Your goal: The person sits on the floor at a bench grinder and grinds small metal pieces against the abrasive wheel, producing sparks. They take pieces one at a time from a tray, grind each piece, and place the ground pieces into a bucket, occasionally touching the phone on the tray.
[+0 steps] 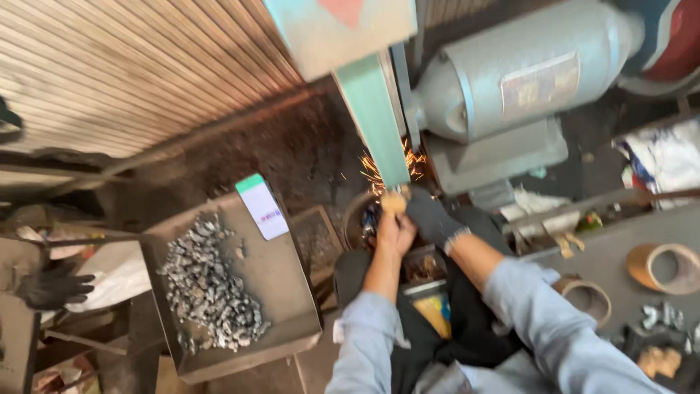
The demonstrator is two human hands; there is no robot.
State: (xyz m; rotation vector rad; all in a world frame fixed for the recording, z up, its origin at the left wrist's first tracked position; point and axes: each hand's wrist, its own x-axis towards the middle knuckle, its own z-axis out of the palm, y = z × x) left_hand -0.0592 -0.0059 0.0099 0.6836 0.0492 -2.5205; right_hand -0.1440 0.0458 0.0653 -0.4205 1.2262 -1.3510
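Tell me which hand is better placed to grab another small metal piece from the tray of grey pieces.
Left, probably. The bare left hand sits on the side of the rusty metal tray holding the pile of small grey metal pieces. The dark-gloved right hand is farther away, up by the sparks at the grinder.

Seen from above, the left hand [394, 232], bare, and the right hand [432, 217], in a dark glove, meet at a small tan workpiece [394, 202] pressed against the lower end of a green belt guard [373, 120], where orange sparks [373, 174] fly off. Both forearms wear light blue sleeves. Just behind the guard sits a grey motor housing [521, 76]. To the left, a flat metal tray [281, 281] carries a heap of small grey metal pieces [208, 288], and a phone [262, 206] with a lit screen leans on the tray's far edge. At right, two tape rolls [660, 268] lie on a grey surface. A dark glove [52, 287] lies at the far left.
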